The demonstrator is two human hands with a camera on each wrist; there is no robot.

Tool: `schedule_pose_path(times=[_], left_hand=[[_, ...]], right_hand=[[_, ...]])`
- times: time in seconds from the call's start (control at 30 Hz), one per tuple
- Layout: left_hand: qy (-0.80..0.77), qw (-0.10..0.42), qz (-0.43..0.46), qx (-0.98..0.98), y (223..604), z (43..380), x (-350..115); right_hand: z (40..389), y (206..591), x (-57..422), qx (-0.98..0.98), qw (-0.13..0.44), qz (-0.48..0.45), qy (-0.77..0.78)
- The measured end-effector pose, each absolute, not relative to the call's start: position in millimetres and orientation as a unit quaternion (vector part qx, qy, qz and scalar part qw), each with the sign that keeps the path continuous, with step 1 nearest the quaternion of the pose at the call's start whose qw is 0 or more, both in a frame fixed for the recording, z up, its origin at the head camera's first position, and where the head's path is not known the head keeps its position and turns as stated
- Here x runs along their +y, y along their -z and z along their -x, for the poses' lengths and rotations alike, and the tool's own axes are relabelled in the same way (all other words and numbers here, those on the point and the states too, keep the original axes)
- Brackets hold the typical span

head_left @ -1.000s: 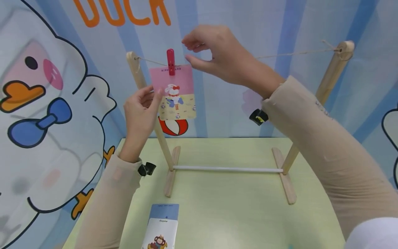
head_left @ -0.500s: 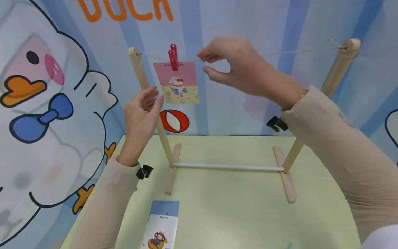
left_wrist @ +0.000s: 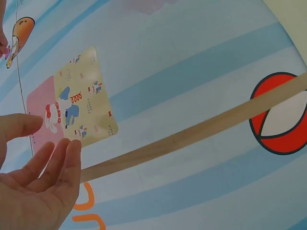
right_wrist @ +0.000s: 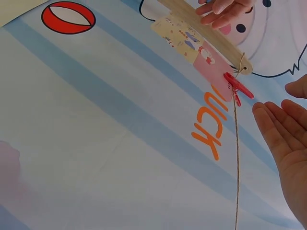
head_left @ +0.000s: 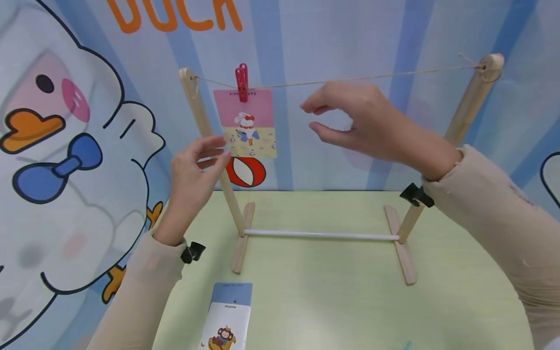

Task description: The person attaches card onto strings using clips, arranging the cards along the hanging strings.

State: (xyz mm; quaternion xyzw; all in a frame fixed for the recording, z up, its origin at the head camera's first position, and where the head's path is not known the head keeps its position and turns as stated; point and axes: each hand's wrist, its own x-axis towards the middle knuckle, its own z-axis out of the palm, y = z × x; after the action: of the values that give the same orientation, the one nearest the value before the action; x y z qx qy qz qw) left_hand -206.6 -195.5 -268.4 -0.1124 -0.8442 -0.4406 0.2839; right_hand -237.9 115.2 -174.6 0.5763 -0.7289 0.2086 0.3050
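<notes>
In the head view, you are holding nothing: your left hand (head_left: 191, 175) and your right hand (head_left: 369, 121) are both staying loosely spread, fingers gently bent. The pink-and-yellow card (head_left: 247, 127) is hanging from the string (head_left: 350, 78), a red clothespin (head_left: 242, 82) gripping its top edge near the left post (head_left: 196, 99). Your left fingertips are hovering at the card's left edge; whether they are touching it, you cannot tell here. Your right hand is hanging well to the card's right, just below the string. A white card (head_left: 222, 323) with a monkey is lying on the table (head_left: 323, 287).

In the left wrist view, your left thumb and fingers are standing apart, partly overlapping the card.

In the right wrist view, your right palm is showing, its fingers extending beside the clothespin without touching it.
</notes>
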Motion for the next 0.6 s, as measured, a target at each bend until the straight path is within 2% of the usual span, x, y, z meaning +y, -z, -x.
schedule_pose_path(times=[0.6], left_hand=[[0.420, 0.247, 0.161, -0.858, 283, 201, -214]], right_hand=[[223, 196, 139, -0.728, 0.283, -0.597, -0.185]])
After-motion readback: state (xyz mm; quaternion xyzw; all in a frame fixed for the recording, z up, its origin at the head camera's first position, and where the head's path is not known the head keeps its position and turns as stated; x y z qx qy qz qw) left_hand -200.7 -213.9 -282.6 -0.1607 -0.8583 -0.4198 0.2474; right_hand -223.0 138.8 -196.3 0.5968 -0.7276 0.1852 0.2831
